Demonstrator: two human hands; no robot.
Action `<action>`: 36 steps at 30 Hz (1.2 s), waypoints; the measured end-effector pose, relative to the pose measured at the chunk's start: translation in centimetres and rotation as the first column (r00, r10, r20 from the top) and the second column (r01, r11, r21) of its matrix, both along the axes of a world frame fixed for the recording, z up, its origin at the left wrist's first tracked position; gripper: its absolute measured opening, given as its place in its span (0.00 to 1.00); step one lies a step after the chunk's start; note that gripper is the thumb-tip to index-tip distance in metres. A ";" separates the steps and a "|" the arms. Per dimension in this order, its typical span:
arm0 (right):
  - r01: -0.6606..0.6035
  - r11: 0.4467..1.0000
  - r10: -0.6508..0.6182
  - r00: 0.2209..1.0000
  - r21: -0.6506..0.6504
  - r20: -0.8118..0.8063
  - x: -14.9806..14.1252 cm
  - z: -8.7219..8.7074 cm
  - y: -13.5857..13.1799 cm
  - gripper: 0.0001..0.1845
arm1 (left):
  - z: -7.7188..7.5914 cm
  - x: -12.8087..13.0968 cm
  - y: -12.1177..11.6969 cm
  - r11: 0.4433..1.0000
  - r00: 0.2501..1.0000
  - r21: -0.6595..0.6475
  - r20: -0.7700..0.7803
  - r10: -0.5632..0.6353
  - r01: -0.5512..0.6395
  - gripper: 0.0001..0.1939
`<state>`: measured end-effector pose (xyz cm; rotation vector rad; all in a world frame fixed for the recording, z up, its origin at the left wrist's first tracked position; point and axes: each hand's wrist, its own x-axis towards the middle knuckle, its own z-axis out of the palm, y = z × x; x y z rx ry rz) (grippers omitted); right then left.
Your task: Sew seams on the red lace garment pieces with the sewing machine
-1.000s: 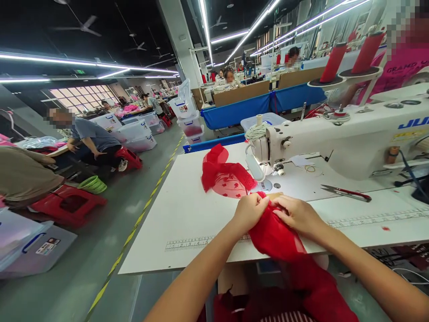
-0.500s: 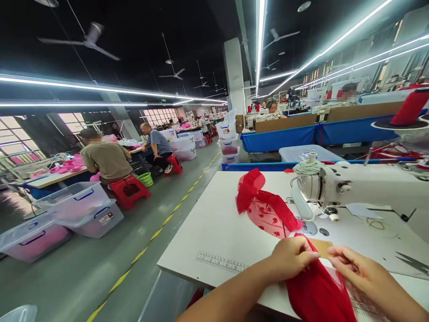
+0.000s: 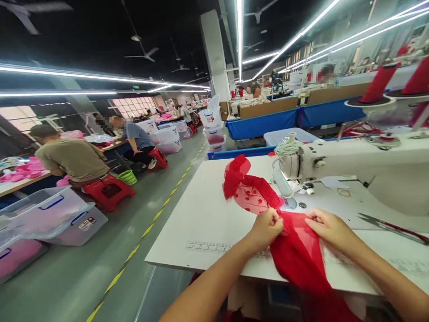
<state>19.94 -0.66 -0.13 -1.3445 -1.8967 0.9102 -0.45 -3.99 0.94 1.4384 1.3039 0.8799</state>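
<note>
A red sheer fabric [image 3: 296, 250] lies over the front edge of the white sewing table and hangs down below it. My left hand [image 3: 267, 226] pinches it on its left side, near where it joins a piece with red floral motifs [image 3: 250, 200] lying flat on the tabletop. My right hand [image 3: 326, 228] is closed on the upper right edge of the same fabric, so a stretch of it spans between both hands. Just beyond stands a white sewing machine [image 3: 338, 165], its head close to the fabric's far end.
Scissors [image 3: 390, 227] lie on the table to the right. A printed ruler [image 3: 208, 247] runs along the table's front edge. Red thread cones [image 3: 380, 85] stand at the back right. Plastic bins [image 3: 82, 221] and seated people, one on a red stool [image 3: 109, 192], are across the aisle.
My right hand has taken hold of the fabric's right edge, and the fabric is spread wider between my hands. The tan piece near my right hand is out of sight. The view has turned right.
</note>
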 end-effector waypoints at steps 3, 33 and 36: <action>0.007 0.994 -0.015 0.997 -0.107 -0.072 -0.4 0.4 0.0 0.16 | -0.4 -0.1 0.1 0.999 1.000 0.036 -0.024 0.002 -0.001 0.09; -0.266 0.882 0.205 0.960 0.388 0.192 -1.6 0.0 0.6 0.12 | 0.5 0.9 2.9 0.973 0.902 0.186 -0.431 -0.043 0.135 0.11; -0.333 0.847 0.219 0.929 0.414 0.299 -1.0 -0.5 1.3 0.13 | 1.2 0.5 3.3 0.951 0.814 0.234 -0.580 -0.031 0.202 0.10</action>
